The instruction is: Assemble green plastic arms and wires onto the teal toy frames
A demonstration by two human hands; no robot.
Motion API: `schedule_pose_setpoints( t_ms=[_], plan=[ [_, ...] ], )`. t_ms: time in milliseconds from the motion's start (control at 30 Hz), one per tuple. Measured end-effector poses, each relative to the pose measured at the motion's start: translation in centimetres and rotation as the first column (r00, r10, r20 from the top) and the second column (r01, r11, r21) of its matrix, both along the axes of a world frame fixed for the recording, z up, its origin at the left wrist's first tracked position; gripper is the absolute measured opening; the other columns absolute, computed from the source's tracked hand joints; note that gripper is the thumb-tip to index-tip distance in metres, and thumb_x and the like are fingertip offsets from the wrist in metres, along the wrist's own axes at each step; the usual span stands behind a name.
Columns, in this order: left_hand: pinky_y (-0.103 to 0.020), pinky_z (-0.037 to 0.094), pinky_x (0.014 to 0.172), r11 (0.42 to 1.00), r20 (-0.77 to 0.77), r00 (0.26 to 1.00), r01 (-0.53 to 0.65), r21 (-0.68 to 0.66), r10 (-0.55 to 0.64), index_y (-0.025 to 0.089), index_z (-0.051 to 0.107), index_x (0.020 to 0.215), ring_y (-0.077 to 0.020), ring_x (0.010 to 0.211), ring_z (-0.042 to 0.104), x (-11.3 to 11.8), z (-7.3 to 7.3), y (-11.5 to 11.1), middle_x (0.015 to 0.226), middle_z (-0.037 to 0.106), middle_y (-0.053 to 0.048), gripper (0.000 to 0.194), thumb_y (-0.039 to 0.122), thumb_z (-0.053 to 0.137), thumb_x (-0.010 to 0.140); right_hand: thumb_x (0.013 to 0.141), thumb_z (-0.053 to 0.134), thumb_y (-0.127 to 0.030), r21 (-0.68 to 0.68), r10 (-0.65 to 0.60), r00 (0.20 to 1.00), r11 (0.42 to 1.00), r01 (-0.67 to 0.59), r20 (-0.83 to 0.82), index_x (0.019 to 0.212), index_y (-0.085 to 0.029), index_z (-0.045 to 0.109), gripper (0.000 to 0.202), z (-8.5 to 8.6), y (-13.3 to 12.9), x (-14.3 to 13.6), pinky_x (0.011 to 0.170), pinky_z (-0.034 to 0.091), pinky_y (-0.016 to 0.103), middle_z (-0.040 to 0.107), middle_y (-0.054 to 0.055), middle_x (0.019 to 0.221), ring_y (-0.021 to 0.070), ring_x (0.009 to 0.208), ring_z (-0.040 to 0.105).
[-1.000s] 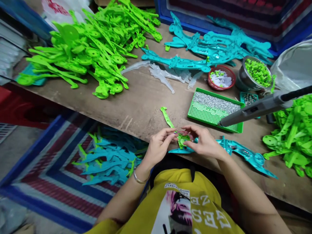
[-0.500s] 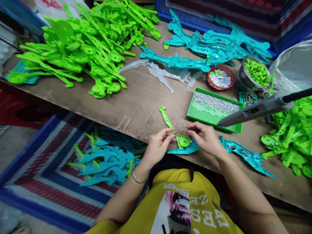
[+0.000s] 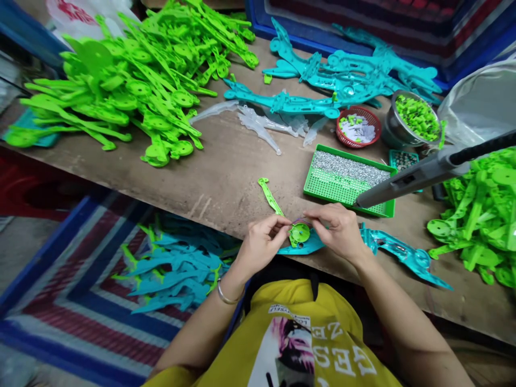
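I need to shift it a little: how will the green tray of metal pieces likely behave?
The green tray is wide and shallow, so it will probably slide rather than tip. The small metal pieces bunch along its far side, so that side probably lifts heavier. They look loose and uncovered, so a jolt may scatter them.

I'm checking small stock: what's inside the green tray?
Small silvery metal pieces cover the far part of the green tray; its holed floor shows in the near part. The gray tool hides some of its right side, and the pieces hide the floor under them.
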State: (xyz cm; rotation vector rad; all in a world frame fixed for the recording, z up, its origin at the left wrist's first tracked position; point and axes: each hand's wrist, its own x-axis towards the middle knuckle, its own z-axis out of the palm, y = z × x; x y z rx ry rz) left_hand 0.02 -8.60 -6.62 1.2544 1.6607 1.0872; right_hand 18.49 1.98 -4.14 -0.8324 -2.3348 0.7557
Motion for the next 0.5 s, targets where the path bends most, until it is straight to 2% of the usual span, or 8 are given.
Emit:
schedule_pose_setpoints(
  t_ms=[67,233,367,500],
  plan=[
    [-0.021,0.057,0.064,0.999,-0.05,0.999,-0.011,0.036,0.013,0.018,0.07,0.093,-0.0132,0.068,0.07,0.3,0.2,0.2,0.076,0.073,-0.001,0.012,0.025,0.061,0.09,0.087,0.059,-0.011,0.032,0.008,1.0,0.999,-0.007,-0.008,0.094,-0.02,0.076,0.02,0.0,-0.1,0.1,0.079,0.052,0.037,0.08,0.004,0.09,0.0207,0.082,0.074],
    [-0.022,0.054,0.067,0.991,-0.23,0.973,0.01,0.131,0.02,0.019,0.071,0.092,-0.0125,0.07,0.068,0.8,0.9,0.8,0.081,0.073,-0.001,0.012,0.019,0.059,0.089,0.087,0.055,-0.012,0.012,-0.031,1.0,0.999,0.031,0.001,0.097,-0.022,0.072,0.022,0.2,-0.4,0.3,0.08,0.051,0.037,0.078,0.003,0.093,0.0208,0.086,0.071],
    [-0.02,0.053,0.062,0.994,-0.171,0.984,-0.035,0.103,0.052,0.019,0.069,0.089,-0.0112,0.064,0.067,1.0,1.2,1.0,0.077,0.072,0.0,0.011,0.02,0.058,0.089,0.088,0.057,-0.018,0.078,-0.119,0.993,0.99,0.119,-0.009,0.086,-0.021,0.066,0.01,0.6,-1.2,0.8,0.075,0.048,0.038,0.07,0.006,0.083,0.0231,0.082,0.064],
    [-0.021,0.053,0.059,0.998,-0.069,0.996,-0.053,0.036,0.055,0.02,0.066,0.089,-0.0126,0.064,0.069,1.3,0.8,1.1,0.075,0.072,0.0,0.01,0.025,0.058,0.091,0.092,0.063,-0.029,0.133,-0.159,0.981,0.981,0.144,0.108,0.084,-0.02,0.065,0.012,-0.2,-2.4,1.4,0.073,0.043,0.039,0.07,0.005,0.077,0.0228,0.076,0.059]
  ],
)
